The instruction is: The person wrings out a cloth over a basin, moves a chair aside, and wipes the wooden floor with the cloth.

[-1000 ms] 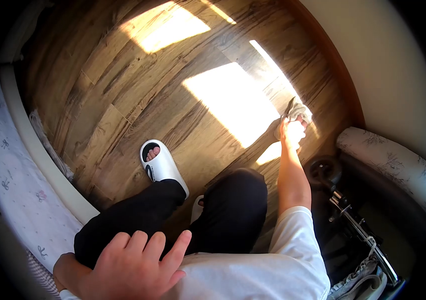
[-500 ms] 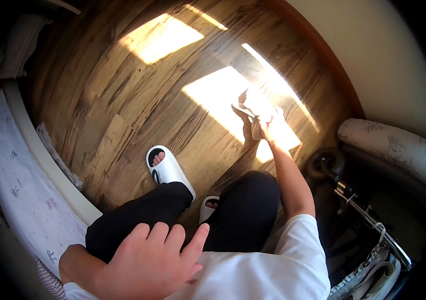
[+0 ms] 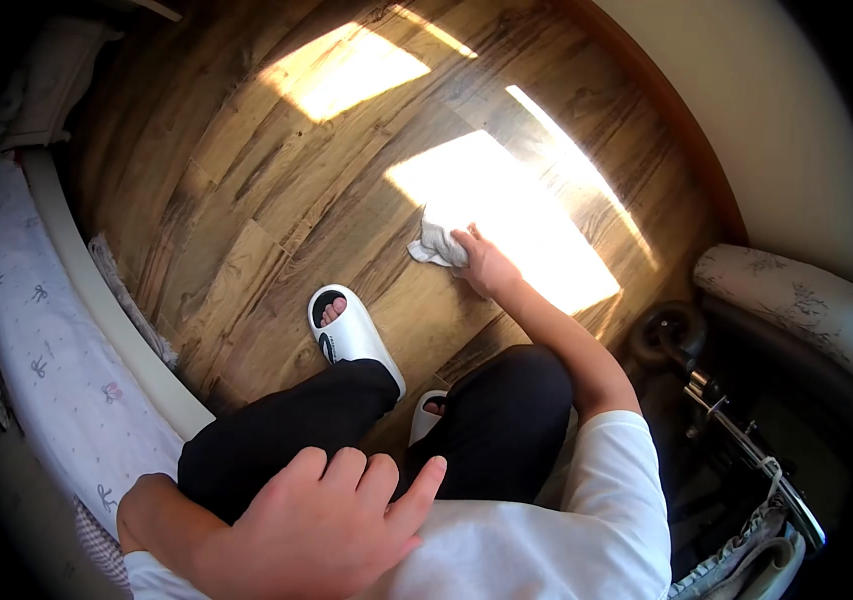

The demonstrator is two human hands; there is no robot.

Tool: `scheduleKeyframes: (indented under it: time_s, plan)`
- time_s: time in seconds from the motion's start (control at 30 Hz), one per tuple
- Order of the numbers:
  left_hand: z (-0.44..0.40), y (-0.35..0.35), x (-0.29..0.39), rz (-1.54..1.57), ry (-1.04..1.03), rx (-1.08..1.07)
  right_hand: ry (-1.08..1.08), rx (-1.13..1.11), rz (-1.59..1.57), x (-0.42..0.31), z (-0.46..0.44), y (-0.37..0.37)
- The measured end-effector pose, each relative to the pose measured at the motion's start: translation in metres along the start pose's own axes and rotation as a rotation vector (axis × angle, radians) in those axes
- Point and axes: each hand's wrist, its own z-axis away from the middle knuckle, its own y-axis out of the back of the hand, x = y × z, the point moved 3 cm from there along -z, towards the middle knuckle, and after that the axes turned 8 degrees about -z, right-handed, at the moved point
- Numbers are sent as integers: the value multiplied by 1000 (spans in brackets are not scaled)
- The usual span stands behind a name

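My right hand (image 3: 487,262) is closed on a crumpled white cloth (image 3: 436,238), which lies against the wood floor (image 3: 246,190) at the edge of a bright sun patch. The cloth's folds show to the left of my fingers. Over my lap, close to the camera, hovers my left hand (image 3: 321,520), back upward. Its fingers are loosely bent and apart, the index finger stretched out, and I see nothing in it. Part of that thumb is tucked underneath.
White slides (image 3: 356,325) are on my feet. On the left runs a bed edge (image 3: 56,330) with a bow-patterned sheet. To the right stand a wheeled frame (image 3: 736,430) and a rolled patterned bundle (image 3: 781,290) beside the wall (image 3: 756,120).
My right hand has drawn the cloth leftward and a little nearer across the floor, out of the brightest sunlight. My left hand keeps nearly the same pose.
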Motion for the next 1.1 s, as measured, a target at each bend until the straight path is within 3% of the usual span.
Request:
scheduleKeyframes:
  time_s: [0.1, 0.13, 0.3, 0.33, 0.4, 0.43, 0.57, 0.67, 0.73, 0.83, 0.9, 1.0, 1.07, 1.1]
  plan:
    - [-1, -5, 2, -33, -21, 27, 202, 2, -368, 10, -15, 11]
    - [-1, -7, 1, -35, -12, 43, 145, -8, -343, 73, -26, -8]
    - [2, -13, -4, -57, -3, 24, -84, 919, -131, 116, 56, 108]
    - [3, -11, -2, -49, -6, 23, -270, 946, 3, 121, 73, 127]
    - [2, -9, -1, -27, -5, 29, -649, 931, 90, 181, 92, 131]
    - [1, -8, 0, -15, -4, 30, -723, 900, 159, 177, 98, 124]
    - [-2, -8, -2, -26, 13, 39, -809, 630, 321, 60, 84, 111]
    - [-5, -7, 0, -68, 4, 57, -164, 603, 199, 83, 46, 23]
    - [-10, -5, 3, -121, 15, 71, 2, 266, 129, 59, 24, -15]
    - [-14, -11, 6, -144, 83, 91, 60, -117, -94, 22, 16, 6]
    - [-16, -14, 2, -172, 88, 79, 209, 211, -177, 69, 13, -1]
    - [-14, -20, -2, -163, 120, 30, -29, 630, 135, 62, 57, 86]
    - [-13, -21, -3, -155, 125, 3, -323, 996, 28, 119, 79, 106]
    - [-12, -20, -2, -154, 121, -2, -514, 1020, 51, 119, 92, 117]
